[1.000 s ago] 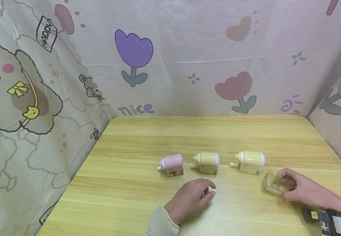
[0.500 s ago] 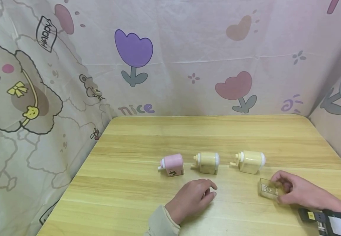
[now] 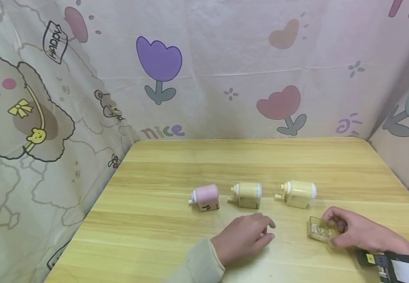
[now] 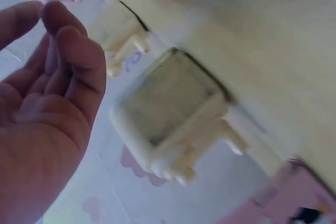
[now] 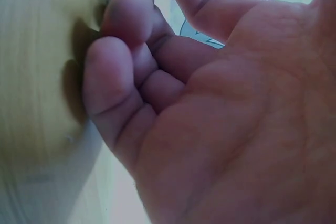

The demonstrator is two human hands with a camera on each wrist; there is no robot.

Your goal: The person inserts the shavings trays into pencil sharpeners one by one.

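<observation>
In the head view my right hand (image 3: pixel 358 232) pinches a small see-through yellowish box (image 3: pixel 320 230), which looks like a shavings drawer, at or just above the table. The right wrist view shows the curled fingers (image 5: pixel 113 72) but not the box. My left hand (image 3: pixel 244 237) holds nothing; its fingers are loosely curled near the table. Beyond it stand a pink crank pencil sharpener (image 3: pixel 207 197), a yellow pencil sharpener (image 3: pixel 248 195) and, farther right, another yellow pencil sharpener (image 3: pixel 299 194). The middle sharpener (image 4: pixel 168 100) appears beside my left hand (image 4: pixel 47 103) in the left wrist view.
The wood-grain table (image 3: pixel 147 228) carries the sharpeners in a loose row. A patterned cloth (image 3: pixel 208 78) rises behind the table and along both sides. A black wrist device (image 3: pixel 391 267) is strapped below my right hand.
My right hand has carried the see-through box a little to the left and nearer to me. My left hand has shifted right. The three sharpeners stay where they were.
</observation>
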